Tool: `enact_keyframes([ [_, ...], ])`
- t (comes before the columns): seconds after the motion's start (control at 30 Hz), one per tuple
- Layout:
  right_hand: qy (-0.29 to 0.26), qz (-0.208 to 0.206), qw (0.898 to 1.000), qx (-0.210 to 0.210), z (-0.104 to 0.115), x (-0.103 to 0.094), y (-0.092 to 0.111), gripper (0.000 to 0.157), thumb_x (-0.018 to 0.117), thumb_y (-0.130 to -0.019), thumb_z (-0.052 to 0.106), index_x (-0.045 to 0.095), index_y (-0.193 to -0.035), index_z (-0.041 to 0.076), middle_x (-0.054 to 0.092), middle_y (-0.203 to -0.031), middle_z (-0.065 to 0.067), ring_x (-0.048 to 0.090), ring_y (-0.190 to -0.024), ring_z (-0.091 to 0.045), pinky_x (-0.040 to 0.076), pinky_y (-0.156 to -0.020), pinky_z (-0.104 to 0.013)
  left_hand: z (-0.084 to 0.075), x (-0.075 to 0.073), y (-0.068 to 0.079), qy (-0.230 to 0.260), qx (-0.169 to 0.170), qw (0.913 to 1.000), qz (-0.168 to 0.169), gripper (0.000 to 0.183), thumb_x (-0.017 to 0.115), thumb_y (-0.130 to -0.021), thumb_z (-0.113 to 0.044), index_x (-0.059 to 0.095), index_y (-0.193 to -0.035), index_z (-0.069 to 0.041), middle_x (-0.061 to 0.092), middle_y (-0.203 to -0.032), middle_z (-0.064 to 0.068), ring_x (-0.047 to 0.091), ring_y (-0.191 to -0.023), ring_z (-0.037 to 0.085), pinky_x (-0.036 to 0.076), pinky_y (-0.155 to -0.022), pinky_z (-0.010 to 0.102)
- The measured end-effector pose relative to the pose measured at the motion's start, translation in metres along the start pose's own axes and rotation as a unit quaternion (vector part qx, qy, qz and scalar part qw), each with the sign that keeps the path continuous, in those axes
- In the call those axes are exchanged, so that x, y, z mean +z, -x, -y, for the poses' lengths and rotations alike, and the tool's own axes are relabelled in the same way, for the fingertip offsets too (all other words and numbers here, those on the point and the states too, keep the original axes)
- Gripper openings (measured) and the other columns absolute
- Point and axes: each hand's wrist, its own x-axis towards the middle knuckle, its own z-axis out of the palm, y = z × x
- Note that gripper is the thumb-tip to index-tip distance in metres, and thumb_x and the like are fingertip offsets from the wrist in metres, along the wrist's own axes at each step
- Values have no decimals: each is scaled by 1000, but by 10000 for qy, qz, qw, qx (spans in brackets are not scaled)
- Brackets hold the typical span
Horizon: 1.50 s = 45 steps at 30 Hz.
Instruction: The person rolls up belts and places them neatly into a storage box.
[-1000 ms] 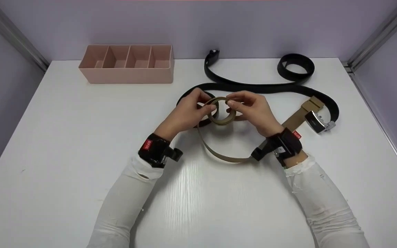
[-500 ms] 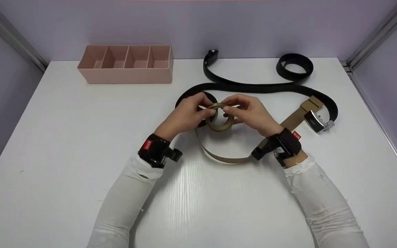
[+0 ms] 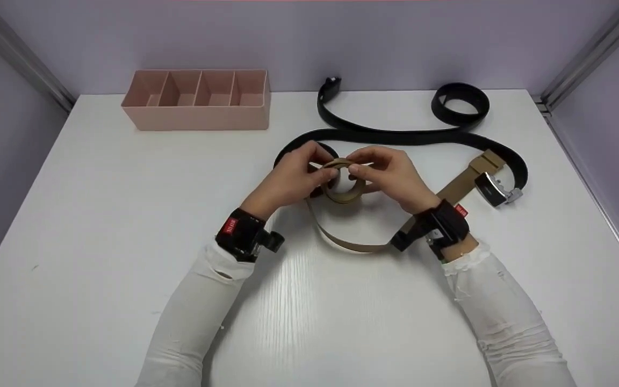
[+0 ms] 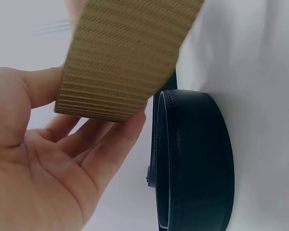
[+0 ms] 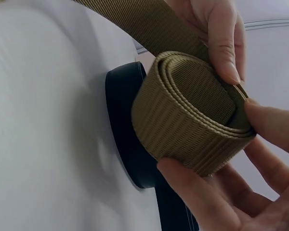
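Observation:
A tan webbing belt (image 3: pixel 353 247) is rolled at one end into a small layered coil (image 5: pixel 183 120), raised off the table between both hands. My left hand (image 3: pixel 296 173) pinches the coil's left side between thumb and fingers. On the opposite side, my right hand (image 3: pixel 394 174) grips it, thumb at the upper edge and fingers around the outside in the right wrist view. The unrolled strap loops toward the front and passes beneath my right wrist to its tan buckle (image 3: pixel 487 161). Just behind the left hand stands a coiled black belt end (image 4: pixel 197 159), partly hidden in the head view.
Behind the hands, a black belt (image 3: pixel 411 138) curves to a silver-edged buckle (image 3: pixel 491 189) at right. Another black belt (image 3: pixel 374 129) lies farther back, with a rolled end (image 3: pixel 460 105). A pink box (image 3: pixel 196 118) with several compartments sits at the back left of the white table (image 3: pixel 100 215).
My right hand has shifted slightly left, closer to the left hand, and the tan coil now hangs a little lower between them. The belts on the table have stayed put.

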Motion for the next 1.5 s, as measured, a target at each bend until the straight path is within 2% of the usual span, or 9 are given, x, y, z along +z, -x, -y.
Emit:
enact_keyframes([
  [0.17,-374,-366,9986,-57,-1,1,0,33,74,-98,11,67,-127,-2,69,-114,-12,72,-96,-23,63,-72,-42,0,-1,0,85,104,9996,-232,27,69,-103,-23,58,-123,-8,66,-124,6,71,-103,18,57,-86,33],
  [0.33,-373,-348,9987,-12,-1,0,0,32,74,-98,12,67,-127,-1,69,-115,-11,72,-98,-23,63,-75,-40,0,0,-1,8,213,9994,-262,27,69,-103,-22,58,-123,-7,67,-122,6,71,-104,20,57,-89,34],
  [0.47,-21,-191,9998,-21,-1,-1,0,31,75,-99,17,70,-125,2,70,-117,-11,72,-100,-25,63,-78,-35,0,0,-1,-159,230,9993,-239,25,69,-103,-20,60,-122,-6,69,-120,7,71,-99,19,57,-84,32],
  [0.57,209,78,9997,17,-1,-1,0,30,74,-99,18,71,-125,4,70,-117,-18,71,-100,-31,62,-77,-34,0,0,0,-296,158,9994,-74,25,70,-102,-20,63,-121,-6,71,-120,7,70,-97,18,56,-81,32],
  [0.7,448,492,9977,96,0,-1,1,31,73,-100,17,70,-128,3,69,-116,-23,71,-98,-37,62,-75,-32,0,0,0,-538,38,9982,247,24,71,-101,-23,65,-120,-9,71,-122,7,69,-100,18,56,-83,33],
  [0.83,557,565,9968,97,1,0,2,31,73,-99,16,71,-128,3,71,-114,-20,71,-95,-37,62,-72,-31,0,0,0,-635,-10,9974,349,24,72,-101,-24,66,-119,-10,72,-123,7,68,-103,19,55,-86,33],
  [1.07,367,332,9988,-13,0,1,1,30,75,-99,16,72,-125,3,72,-109,-13,71,-96,-38,63,-70,-33,0,0,0,-314,-46,9994,147,25,71,-101,-24,65,-121,-11,70,-124,7,70,-100,19,56,-83,32],
  [1.23,58,-95,9999,-64,-1,3,0,30,75,-99,17,71,-124,2,71,-112,-13,72,-97,-30,64,-70,-38,0,0,0,1,-17,9999,-112,27,70,-103,-25,61,-123,-10,67,-124,7,71,-98,17,57,-78,32],
  [1.5,-439,-555,9975,-44,-1,2,0,30,73,-99,13,69,-126,0,69,-111,-10,71,-98,-24,64,-71,-40,-2,0,0,104,123,9995,-275,29,70,-102,-24,57,-121,-7,67,-123,7,72,-101,17,58,-83,33],
])
